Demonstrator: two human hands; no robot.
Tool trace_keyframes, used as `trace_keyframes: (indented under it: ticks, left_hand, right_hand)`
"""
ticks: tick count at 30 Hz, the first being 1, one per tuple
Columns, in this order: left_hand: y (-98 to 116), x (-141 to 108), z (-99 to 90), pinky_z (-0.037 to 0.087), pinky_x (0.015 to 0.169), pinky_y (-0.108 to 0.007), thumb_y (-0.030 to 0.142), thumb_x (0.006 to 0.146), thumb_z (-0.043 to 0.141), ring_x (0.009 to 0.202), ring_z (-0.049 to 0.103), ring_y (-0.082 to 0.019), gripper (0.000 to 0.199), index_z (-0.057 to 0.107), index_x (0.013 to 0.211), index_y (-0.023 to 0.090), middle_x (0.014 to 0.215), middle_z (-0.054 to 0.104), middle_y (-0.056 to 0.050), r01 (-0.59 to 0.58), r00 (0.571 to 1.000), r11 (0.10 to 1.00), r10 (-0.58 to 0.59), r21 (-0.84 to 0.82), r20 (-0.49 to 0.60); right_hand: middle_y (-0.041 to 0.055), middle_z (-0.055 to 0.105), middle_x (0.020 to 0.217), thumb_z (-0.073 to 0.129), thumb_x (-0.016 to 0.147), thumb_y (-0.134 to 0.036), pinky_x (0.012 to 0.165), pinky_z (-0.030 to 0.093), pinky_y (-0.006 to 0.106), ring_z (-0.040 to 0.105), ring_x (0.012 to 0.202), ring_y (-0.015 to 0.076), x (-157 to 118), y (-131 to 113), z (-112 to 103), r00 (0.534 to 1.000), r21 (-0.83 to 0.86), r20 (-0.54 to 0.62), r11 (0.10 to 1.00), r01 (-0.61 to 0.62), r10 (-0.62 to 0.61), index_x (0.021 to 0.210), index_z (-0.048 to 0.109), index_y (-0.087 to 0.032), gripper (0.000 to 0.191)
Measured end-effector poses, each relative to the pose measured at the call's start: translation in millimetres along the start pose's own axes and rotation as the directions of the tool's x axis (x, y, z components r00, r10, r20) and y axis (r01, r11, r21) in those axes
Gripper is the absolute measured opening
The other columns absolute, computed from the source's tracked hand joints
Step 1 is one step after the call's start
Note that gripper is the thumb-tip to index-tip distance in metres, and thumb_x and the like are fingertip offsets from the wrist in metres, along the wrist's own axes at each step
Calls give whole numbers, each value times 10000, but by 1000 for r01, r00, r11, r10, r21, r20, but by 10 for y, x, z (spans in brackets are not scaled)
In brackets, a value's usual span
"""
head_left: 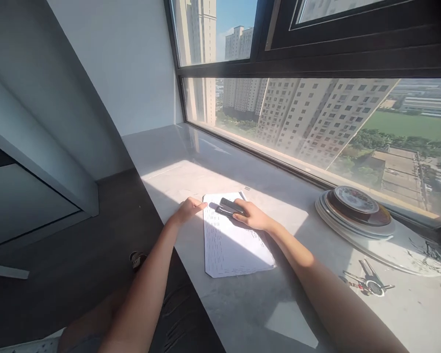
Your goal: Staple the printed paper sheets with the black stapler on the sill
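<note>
A stack of white paper sheets [238,252] with printed lines lies on the marble-look sill. At its upper left edge is my left hand [189,208], the thumb on the paper's edge and the fingers closed beside it, partly hidden. My right hand [252,214] is closed around a black stapler [231,205], held over the upper part of the sheets. The stapler points left, its jaws apart at the front end. Whether it touches the paper I cannot tell.
Stacked plates [356,208] and a large oval platter [415,255] stand to the right by the window. Keys on a ring [374,287] lie nearer me. The sill's front edge [191,274] drops to a dark floor on the left. A window frame [297,179] bounds the back.
</note>
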State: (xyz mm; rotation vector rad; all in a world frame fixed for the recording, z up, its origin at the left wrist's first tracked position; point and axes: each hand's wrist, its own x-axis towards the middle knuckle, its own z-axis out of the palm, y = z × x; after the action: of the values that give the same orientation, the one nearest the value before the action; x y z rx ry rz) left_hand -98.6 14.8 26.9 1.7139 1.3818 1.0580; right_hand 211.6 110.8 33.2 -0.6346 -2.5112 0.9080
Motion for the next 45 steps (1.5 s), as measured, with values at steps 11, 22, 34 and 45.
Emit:
trace_keyframes:
  ticks: [11,22,34,45]
  left_hand:
    - [108,-43,15,198,458,-308,673,933,668,479,149,-105,746,174,546,269,545,138,52,-49,998,985,41,-166,-51]
    - [-57,28,63,199,504,-332,524,950,662,506,177,-119,663,182,570,271,563,168,42,-73,955,991,38,-110,-293]
    - [-148,32,-111,162,569,-318,351,1002,546,621,178,-136,546,156,630,265,651,123,35,12,336,997,-75,-75,-939]
    - [-186,67,-40,155,615,-332,365,1020,481,597,203,-141,523,140,635,274,634,139,45,258,575,966,-182,-34,-797]
  right_hand:
    - [76,710,828,451,1031,-789,691,612,488,685,758,305,-395,510,-777,974,36,-84,978,-206,208,997,721,-254,600]
    - [217,561,1632,362,1042,-764,1304,331,724,411,1618,412,572,1067,-102,998,-308,-25,949,-63,59,1584,544,-212,794]
    - [139,302,1821,333,1132,-364,1349,121,736,216,1713,325,1432,77,887,989,-328,150,944,40,10,1718,359,-232,601]
    - [165,295,1820,368,1108,-473,1363,227,653,193,1716,348,1060,382,766,1000,-310,19,951,-1,7,1758,317,-193,709]
